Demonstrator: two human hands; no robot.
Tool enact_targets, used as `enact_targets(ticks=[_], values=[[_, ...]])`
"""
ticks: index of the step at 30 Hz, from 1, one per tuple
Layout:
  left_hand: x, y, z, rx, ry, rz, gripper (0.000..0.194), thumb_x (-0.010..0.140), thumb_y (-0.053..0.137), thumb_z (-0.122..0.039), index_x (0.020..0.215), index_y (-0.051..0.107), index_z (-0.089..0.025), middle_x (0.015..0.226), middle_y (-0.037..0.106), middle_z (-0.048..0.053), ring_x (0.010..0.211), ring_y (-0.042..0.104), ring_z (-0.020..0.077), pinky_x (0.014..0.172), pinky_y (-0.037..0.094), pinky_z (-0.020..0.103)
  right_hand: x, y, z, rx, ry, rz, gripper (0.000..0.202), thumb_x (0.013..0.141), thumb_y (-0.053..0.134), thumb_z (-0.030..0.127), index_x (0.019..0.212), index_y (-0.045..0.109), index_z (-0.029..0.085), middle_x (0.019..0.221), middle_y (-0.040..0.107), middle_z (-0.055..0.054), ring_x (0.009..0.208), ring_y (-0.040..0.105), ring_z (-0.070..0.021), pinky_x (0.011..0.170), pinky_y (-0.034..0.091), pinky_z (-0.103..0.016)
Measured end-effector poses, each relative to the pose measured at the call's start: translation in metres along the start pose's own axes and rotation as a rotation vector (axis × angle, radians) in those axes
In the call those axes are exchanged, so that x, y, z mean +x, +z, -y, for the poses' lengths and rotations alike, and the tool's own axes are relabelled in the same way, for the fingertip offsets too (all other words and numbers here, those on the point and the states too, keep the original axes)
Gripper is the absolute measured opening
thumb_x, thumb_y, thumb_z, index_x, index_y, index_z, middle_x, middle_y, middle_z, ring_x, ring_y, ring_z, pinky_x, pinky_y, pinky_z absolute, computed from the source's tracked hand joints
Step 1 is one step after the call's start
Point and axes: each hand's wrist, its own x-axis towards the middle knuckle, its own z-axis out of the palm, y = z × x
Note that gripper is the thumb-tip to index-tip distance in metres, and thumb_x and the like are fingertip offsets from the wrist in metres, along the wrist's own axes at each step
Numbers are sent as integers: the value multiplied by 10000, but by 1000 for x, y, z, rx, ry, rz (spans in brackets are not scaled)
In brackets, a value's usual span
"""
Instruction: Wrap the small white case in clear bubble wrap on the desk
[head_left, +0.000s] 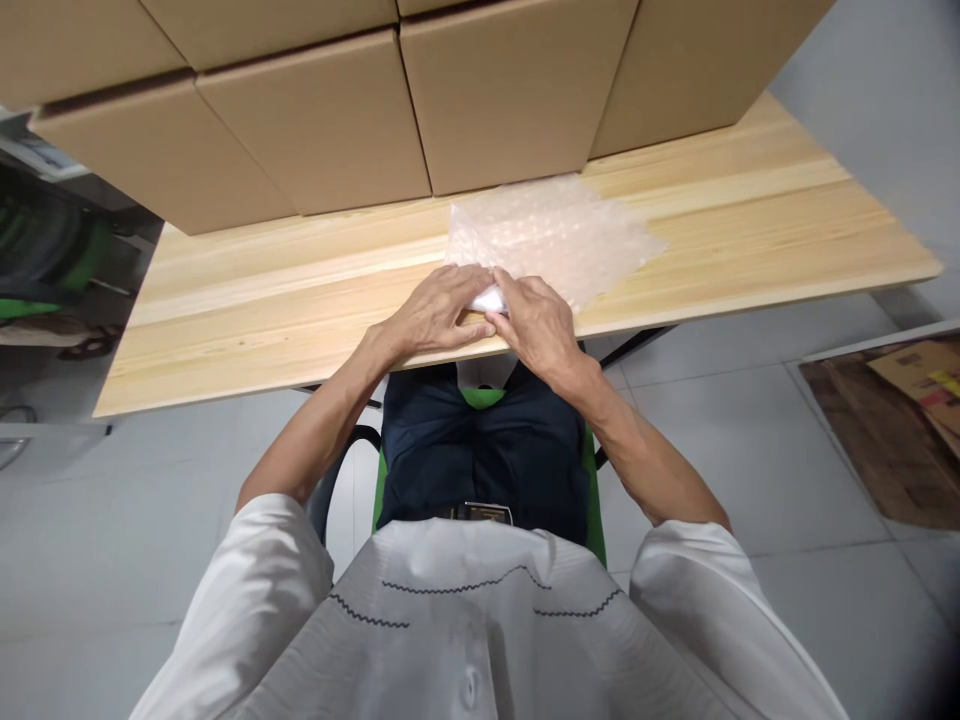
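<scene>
Bubble wrap point(551, 235) looks translucent, dimpled and jagged-edged.

white item point(489, 299): mostly hidden | bubble wrap point(555, 230): translucent, spread on tabletop point(750, 220)

1 head view (near) faces steeply down.

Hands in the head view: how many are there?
2: the left hand and the right hand, side by side near the front edge of the table, with a small white item between them. No other hand shows.
</scene>
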Motion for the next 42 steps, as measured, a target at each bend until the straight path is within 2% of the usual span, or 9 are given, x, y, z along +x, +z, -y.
enact_targets(ticks=[6,9,16,19,24,28,35,39,42], values=[[0,-2,12,185,41,65,725,831,1022,-614,1412,843,-219,1771,713,201,1830,453,509,1578,142,649,0,-5,2,20,-10,16,518,1171,648,228,1681,652,140,1510,820,-239,1360,714,-397,1191,594,-526],[-1,-3,14,197,34,55,756,831,993,-554,1477,806,-211,1802,688,201,1821,466,496,1583,144,631,0,-6,4,22,-21,26,419,1181,630,230,1583,704,137,1480,826,-240,1349,704,-404,1184,580,-530],[3,-1,19,238,81,22,627,815,865,-314,1432,791,-232,1596,795,183,1574,674,494,1501,333,654,-1,-9,12,-90,14,-19,394,1170,681,255,1548,747,163,1567,746,-237,1384,642,-430,1127,583,-555],[4,-1,24,369,138,31,611,867,792,-317,1469,760,-223,1533,816,185,1476,719,470,1409,448,665,0,-8,12,-110,-12,-72,391,1161,695,239,1546,757,215,1649,704,-213,1453,604,-439,1164,576,-586],[3,-1,27,637,217,91,632,982,636,-316,1590,667,-148,1581,789,236,1439,748,438,1290,556,640,2,-6,6,-63,-78,-20,378,1173,633,213,1519,755,122,1399,819,-244,1318,656,-442,1124,582,-591],[2,-4,22,696,220,104,626,1011,629,-334,1609,661,-149,1548,804,231,1384,778,419,1237,594,604,1,-5,0,-27,-71,0,382,1198,611,267,1516,755,114,1430,825,-251,1310,679,-442,1134,583,-581],[-4,-13,10,523,108,89,586,1058,660,-427,1587,729,-187,1503,850,152,1316,814,355,1164,628,499,3,-4,-18,128,-74,-21,360,1203,583,377,1428,787,184,1364,859,-206,1282,700,-420,1141,568,-556],[-2,-16,16,274,102,51,562,1083,713,-593,1435,818,-167,1321,887,125,1140,822,306,1025,641,438,6,-10,-24,196,-46,-8,349,1179,586,418,1335,811,201,1289,871,-186,1206,724,-399,1051,563,-518],[2,-17,25,166,75,8,625,1044,784,-667,1412,826,-164,1307,882,123,1127,816,304,1015,643,440,10,-15,-24,214,-11,5,308,1157,603,409,1264,817,214,1224,872,-159,1149,732,-375,995,552,-484]])
